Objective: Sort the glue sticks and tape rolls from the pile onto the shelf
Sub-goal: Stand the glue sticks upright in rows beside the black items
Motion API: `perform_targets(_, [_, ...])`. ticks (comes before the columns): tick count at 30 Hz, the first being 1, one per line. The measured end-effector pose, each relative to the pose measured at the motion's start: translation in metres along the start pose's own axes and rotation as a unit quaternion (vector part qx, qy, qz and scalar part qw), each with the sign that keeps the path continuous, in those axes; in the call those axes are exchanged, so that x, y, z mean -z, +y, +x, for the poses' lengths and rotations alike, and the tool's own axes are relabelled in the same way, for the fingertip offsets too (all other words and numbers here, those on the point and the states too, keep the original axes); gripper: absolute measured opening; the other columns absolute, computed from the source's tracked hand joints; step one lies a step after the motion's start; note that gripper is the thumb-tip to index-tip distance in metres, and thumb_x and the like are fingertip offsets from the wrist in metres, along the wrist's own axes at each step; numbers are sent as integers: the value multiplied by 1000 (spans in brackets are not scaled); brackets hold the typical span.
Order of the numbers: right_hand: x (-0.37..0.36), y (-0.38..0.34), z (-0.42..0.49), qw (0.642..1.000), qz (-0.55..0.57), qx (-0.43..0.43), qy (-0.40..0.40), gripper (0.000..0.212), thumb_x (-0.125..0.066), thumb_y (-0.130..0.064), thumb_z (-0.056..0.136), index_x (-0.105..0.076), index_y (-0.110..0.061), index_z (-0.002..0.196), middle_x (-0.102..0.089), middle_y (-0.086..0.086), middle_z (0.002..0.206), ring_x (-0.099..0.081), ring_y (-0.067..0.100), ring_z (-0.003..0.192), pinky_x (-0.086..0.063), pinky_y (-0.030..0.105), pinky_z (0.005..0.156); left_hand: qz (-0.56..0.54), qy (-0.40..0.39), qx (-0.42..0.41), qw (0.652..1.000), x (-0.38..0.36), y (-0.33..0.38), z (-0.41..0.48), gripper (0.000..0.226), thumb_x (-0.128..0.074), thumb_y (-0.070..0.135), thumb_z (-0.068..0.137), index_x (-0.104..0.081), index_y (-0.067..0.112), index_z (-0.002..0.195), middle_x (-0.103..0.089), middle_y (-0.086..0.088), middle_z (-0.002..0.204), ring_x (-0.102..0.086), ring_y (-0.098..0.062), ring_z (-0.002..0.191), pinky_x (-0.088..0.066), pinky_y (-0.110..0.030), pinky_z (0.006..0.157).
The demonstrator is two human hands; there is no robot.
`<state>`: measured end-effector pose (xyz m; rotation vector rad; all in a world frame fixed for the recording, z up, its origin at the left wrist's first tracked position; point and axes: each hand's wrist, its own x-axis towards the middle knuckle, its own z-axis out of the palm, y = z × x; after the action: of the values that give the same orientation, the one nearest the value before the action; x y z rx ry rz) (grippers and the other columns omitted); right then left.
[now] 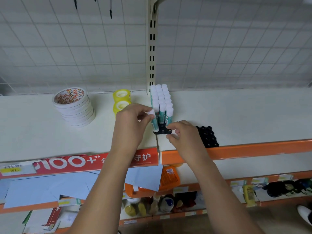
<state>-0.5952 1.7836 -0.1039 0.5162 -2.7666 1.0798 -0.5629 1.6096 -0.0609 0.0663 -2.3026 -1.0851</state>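
Apparently left hand [133,123] pinches glue stick [155,125]

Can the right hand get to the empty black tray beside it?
Probably yes. The empty tray lies on the shelf right beside the right hand, with nothing between them. But the hand seems to pinch a white thing, so it may need to drop that first.

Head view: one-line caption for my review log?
Left hand holds a glue stick at the black tray of upright sticks, right hand at the tray's corner, tape rolls stacked beside.
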Motion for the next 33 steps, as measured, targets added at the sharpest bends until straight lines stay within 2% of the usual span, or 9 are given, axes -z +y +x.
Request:
perform_targets(3, [-3, 0, 6, 1000, -22, 4, 11, 20, -65, -11, 90, -72, -14, 108, -60, -2, 107, -55, 2, 80, -39, 3, 76, 3, 3, -40, 999, -7, 5, 8, 13, -76, 11, 82, -74, 13, 95, -67, 3, 92, -62, -5, 74, -50, -15, 73])
perform_targets(6, [-8, 0, 9, 999, -33, 10, 16, 17, -64, -9, 90, -74, -12, 103, -63, 3, 106, -60, 10, 85, -49, 20, 84, 0, -5, -59, 998, -18, 6, 11, 16, -75, 4, 81, -74, 8, 96, -66, -2, 93, -64, -15, 77, -55, -31, 76])
perform_targets(9, [-10, 3, 11, 999, -38, 17, 27, 17, -64, -7, 89, -75, -13, 99, -64, 2, 102, -58, 7, 82, -47, 16, 81, -4, -14, -65, 998, -27, 2, 11, 17, -74, 1, 81, -74, 5, 97, -66, -5, 95, -65, -19, 80, -56, -38, 76])
perform_targets(14, [-12, 6, 13, 999, -25, 20, 36, 15, -66, -3, 87, -76, -12, 94, -65, 1, 97, -54, 4, 77, -43, 12, 76, -12, -16, -57, 998, -37, -1, 7, 19, -73, 3, 81, -75, 7, 99, -65, -5, 94, -66, -18, 80, -56, -38, 77])
perform_targets(19, [-13, 6, 13, 999, -15, 25, 41, 14, -66, 0, 85, -76, -10, 90, -66, 3, 96, -59, 9, 78, -52, 22, 77, 1, -7, -43, 999, -42, 2, 8, 20, -73, 4, 82, -75, 8, 101, -64, -3, 91, -63, -14, 77, -53, -33, 75])
perform_targets(24, [-14, 4, 11, 999, -15, 24, 47, 14, -65, 1, 85, -75, -8, 89, -66, 5, 96, -63, 15, 80, -54, 32, 77, 9, 12, -37, 999, -50, 7, 4, 18, -73, 5, 82, -75, 7, 100, -65, -4, 89, -63, -16, 76, -53, -36, 72])
perform_targets(28, [-11, 2, 9, 999, -15, 21, 34, 16, -63, 1, 87, -76, -7, 93, -66, 6, 99, -63, 17, 84, -54, 34, 79, 11, 20, -17, 1000, -49, 7, 0, 16, -72, 12, 84, -74, 11, 100, -67, -3, 87, -64, -19, 79, -53, -39, 74])
perform_targets(31, [-6, -2, 6, 1000, -23, 13, 3, 21, -62, -4, 89, -74, -9, 105, -64, 5, 108, -63, 17, 90, -53, 34, 85, -3, 10, 14, 1000, -46, 9, -4, 30, -71, 5, 82, -67, 14, 111, -71, 0, 92, -67, -16, 85, -54, -29, 78])
perform_targets(33, [-2, -9, 0, 999, -30, 17, 9, 22, -63, -11, 90, -72, -14, 110, -63, 2, 108, -62, 14, 86, -54, 33, 83, 6, -13, 41, 999, -39, 7, -9, 41, -70, 6, 83, -60, 16, 122, -72, 3, 91, -68, -13, 82, -55, -27, 76])
